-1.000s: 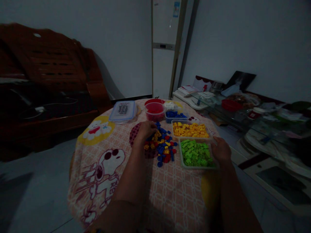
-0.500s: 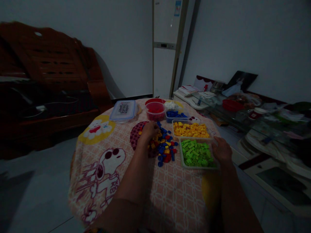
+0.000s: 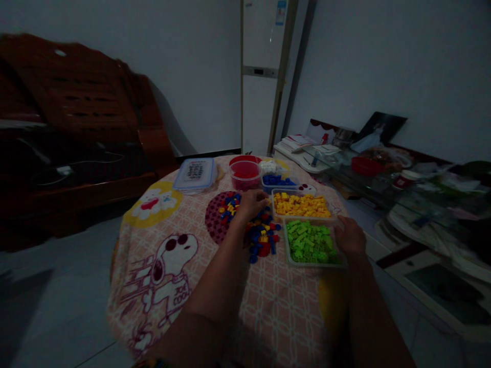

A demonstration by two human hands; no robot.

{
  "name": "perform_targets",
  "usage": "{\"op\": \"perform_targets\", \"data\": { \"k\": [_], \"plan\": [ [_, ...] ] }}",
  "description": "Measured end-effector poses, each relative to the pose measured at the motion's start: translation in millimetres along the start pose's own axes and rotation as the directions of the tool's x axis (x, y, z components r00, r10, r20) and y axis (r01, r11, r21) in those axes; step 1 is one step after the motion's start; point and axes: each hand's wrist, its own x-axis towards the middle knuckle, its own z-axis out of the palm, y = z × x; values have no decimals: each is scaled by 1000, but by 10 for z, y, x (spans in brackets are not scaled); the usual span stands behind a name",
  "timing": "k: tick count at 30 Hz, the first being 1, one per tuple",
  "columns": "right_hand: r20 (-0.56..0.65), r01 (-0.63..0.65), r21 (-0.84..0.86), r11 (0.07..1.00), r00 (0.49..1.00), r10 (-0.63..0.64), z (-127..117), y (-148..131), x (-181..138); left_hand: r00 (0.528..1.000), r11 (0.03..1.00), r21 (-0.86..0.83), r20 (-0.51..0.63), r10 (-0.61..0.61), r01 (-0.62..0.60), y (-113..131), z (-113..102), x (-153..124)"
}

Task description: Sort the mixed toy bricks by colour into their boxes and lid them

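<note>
A heap of small blue, red and yellow bricks (image 3: 258, 230) lies in the middle of a round table with a cartoon-dog cloth (image 3: 169, 255). My left hand (image 3: 251, 202) reaches over the far side of the heap, fingers curled toward the tray of yellow bricks (image 3: 299, 204); what it holds, if anything, is hidden. My right hand (image 3: 350, 238) rests closed on the right rim of the tray of green bricks (image 3: 310, 242). Behind the heap stand a round tub of red bricks (image 3: 244, 175) and a box of blue bricks (image 3: 276, 181).
A lidded clear box (image 3: 194, 175) sits at the table's far left. A wooden bench (image 3: 72, 133) stands to the left, a tall white floor unit (image 3: 261, 76) behind the table, and a cluttered low glass table (image 3: 383, 168) to the right.
My left hand has moved right, from the left part of the heap to its far right side near the yellow tray, uncovering bricks on the left. My right hand has stayed on the green tray.
</note>
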Motion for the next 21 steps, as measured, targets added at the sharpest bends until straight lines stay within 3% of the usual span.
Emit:
{"op": "perform_targets", "data": {
  "k": [5, 8, 15, 21],
  "plan": [
    [17, 17, 0, 1000, 1000, -17, -9, 4, 10, 991, 992, -8, 49, 124, -124, 100, 128, 9],
    [-6, 16, -7, 1000, 1000, -16, -7, 0, -1, 989, 989, -23, 26, 146, -145, 78, 61, 18],
    [-24, 43, -26, 999, 999, -43, 3, 1, -20, 995, 969, 228, -51, -84, 93, -163, -412, -38],
    [-20, 38, -31, 999, 999, -38, 12, 16, -11, 983, 884, 445, 44, -180, 142, -177, -424, -78]
  ]
}}
